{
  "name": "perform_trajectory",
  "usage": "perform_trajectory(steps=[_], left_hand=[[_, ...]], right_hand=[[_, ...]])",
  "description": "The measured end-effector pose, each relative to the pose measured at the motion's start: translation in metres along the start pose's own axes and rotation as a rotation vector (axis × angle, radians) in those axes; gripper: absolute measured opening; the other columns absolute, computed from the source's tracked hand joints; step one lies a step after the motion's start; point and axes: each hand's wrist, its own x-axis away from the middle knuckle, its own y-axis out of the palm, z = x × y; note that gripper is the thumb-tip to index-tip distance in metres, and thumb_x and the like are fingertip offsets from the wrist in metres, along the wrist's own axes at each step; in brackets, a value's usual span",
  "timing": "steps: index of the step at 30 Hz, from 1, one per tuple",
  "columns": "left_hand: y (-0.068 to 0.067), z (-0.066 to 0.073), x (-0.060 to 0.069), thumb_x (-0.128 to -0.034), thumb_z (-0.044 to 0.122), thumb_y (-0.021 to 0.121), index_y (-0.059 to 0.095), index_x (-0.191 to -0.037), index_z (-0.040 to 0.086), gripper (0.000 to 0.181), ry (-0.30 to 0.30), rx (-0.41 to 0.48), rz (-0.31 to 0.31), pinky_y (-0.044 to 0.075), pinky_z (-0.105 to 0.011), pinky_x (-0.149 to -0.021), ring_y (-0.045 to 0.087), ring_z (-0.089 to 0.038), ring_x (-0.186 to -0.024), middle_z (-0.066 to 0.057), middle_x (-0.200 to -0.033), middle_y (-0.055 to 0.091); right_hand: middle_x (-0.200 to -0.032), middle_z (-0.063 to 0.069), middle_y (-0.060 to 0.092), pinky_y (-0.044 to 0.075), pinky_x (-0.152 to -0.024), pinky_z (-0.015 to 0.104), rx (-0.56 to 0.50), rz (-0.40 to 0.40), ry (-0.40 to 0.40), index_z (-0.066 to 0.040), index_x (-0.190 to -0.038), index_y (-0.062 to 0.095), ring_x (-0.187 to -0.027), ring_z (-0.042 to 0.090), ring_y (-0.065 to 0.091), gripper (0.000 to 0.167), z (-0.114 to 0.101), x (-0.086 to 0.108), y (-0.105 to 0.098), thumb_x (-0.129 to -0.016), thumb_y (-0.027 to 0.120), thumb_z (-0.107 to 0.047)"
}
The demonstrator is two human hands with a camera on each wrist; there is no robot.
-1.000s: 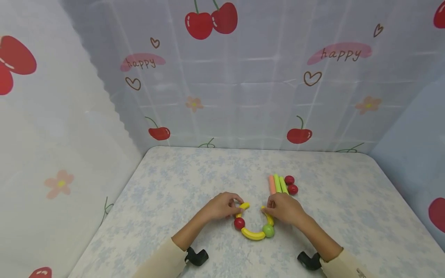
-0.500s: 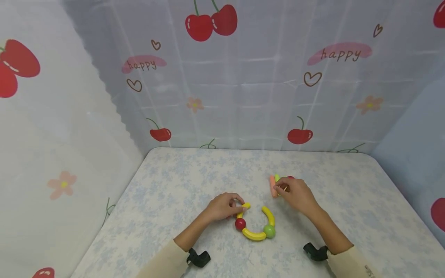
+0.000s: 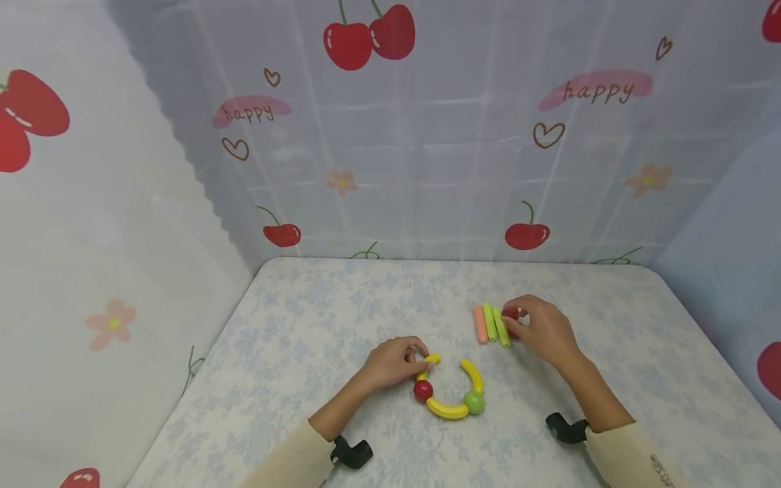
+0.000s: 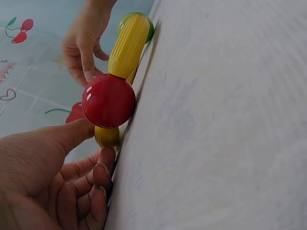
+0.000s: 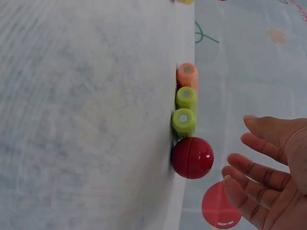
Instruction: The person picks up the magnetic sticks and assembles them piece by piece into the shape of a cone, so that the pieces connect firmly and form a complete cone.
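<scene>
In the head view, my left hand [image 3: 393, 364] pinches a yellow curved rod [image 3: 434, 358] at the left end of a ring-like chain. A red ball [image 3: 423, 390], a second yellow curved rod [image 3: 447, 411], a green ball [image 3: 474, 402] and a third yellow curved rod [image 3: 472, 377] continue it, with a gap at the far side. My right hand [image 3: 545, 331] is at the far right, over the red balls, partly covering them. From the right wrist, its fingers are spread and relaxed beside a red ball [image 5: 192, 158], with a gap between them.
Left of the right hand, an orange straight rod [image 3: 481, 324] and two lime green straight rods [image 3: 490, 321] lie side by side. The table [image 3: 342, 298] has a pale floral cover. A cherry-printed curtain [image 3: 415, 169] rises behind its far edge.
My right hand has let go of the chain's right yellow curved rod and moved away and right, past the straight rods to the red balls. My left hand keeps its pinch in place.
</scene>
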Motion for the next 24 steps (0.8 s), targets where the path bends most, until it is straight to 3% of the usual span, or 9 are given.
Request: perform_trajectory(steps=[9, 15, 24], left_hand=[[0.000, 0.001, 0.002, -0.0870, 0.045, 0.079, 0.071, -0.100, 0.025, 0.025, -0.003, -0.004, 0.008, 0.032, -0.022, -0.046, 0.045, -0.006, -0.050, 0.010, -0.062, 0.056], [0.000, 0.002, 0.002, -0.0868, 0.043, 0.080, 0.071, -0.100, 0.025, 0.025, -0.002, -0.012, 0.019, 0.032, -0.022, -0.046, 0.044, -0.006, -0.050, 0.010, -0.062, 0.055], [0.001, 0.002, 0.002, -0.0868, 0.041, 0.080, 0.071, -0.100, 0.024, 0.024, -0.005, -0.020, 0.019, 0.032, -0.021, -0.046, 0.044, -0.006, -0.050, 0.010, -0.061, 0.055]], right_hand=[[-0.112, 0.018, 0.068, 0.056, -0.067, 0.044, 0.025, -0.055, 0.073, -0.002, -0.115, 0.073, -0.092, 0.033, 0.064, 0.034, 0.012, -0.001, 0.006, -0.086, 0.083, -0.014], [-0.107, 0.018, 0.069, 0.056, -0.067, 0.041, 0.001, -0.109, 0.127, -0.001, -0.113, 0.073, -0.086, 0.028, 0.063, 0.032, 0.010, -0.002, 0.006, -0.084, 0.083, -0.011], [-0.091, 0.008, 0.071, 0.056, -0.068, 0.039, -0.020, -0.175, 0.141, -0.002, -0.108, 0.075, -0.081, 0.023, 0.063, 0.028, 0.012, -0.003, 0.008, -0.085, 0.084, -0.015]])
